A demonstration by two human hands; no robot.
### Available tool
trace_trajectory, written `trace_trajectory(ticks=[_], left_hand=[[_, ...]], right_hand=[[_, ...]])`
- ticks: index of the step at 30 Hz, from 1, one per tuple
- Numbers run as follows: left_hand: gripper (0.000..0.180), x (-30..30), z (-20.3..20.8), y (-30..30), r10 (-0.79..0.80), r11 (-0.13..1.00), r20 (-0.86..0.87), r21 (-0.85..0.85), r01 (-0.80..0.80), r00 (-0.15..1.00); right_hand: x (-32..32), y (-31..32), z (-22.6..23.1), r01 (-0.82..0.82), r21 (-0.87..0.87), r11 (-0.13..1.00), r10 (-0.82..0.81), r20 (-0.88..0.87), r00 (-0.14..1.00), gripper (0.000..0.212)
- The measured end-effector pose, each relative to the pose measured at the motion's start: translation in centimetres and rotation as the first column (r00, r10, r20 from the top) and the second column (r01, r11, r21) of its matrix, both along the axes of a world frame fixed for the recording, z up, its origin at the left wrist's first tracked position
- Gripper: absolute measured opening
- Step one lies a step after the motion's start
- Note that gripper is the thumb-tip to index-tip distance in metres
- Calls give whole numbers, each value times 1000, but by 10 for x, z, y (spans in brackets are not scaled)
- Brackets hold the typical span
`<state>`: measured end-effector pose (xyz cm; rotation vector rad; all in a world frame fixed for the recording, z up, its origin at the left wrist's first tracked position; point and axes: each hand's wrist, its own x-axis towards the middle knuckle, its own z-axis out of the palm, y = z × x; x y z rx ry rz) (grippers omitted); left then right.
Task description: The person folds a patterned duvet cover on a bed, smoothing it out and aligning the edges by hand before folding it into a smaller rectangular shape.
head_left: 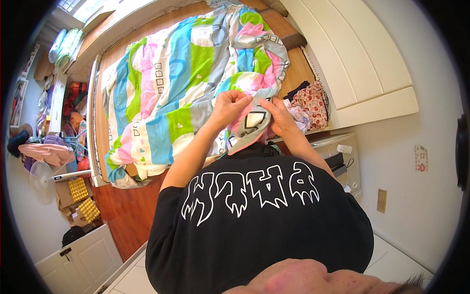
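A colourful duvet cover [188, 73] with stripes and shapes in blue, green, pink, white and grey lies rumpled across the bed. One edge of it is raised in front of my chest. My left hand [230, 107] pinches this raised edge between thumb and fingers. Close beside it, my right hand [279, 115] grips the same fabric, its thumb on top and its other fingers partly hidden. Between and below the hands hangs a grey and pink flap of the cover, with black-outlined white squares.
The bed's cream headboard [355, 54] stands at the right. Folded flowered clothes [312, 105] lie on the bed near it. A bedside cabinet [350, 147] carries a white remote-like item [344, 148]. At the left are a white fan [41, 181], yellow egg-crate trays [88, 210] and heaped clothes [51, 153].
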<state>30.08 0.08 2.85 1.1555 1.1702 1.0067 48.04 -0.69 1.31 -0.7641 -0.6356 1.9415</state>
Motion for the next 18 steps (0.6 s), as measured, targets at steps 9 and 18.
trace_trajectory(ticks=[9, 18], left_hand=[[24, -4, 56, -1, -328, 901, -404, 137, 411, 854], [26, 20, -11, -17, -262, 947, 6, 196, 256, 965]], right_hand=[[20, -6, 49, -198, 121, 973, 196, 25, 980, 39], [28, 4, 12, -214, 199, 956, 210, 43, 977, 35]])
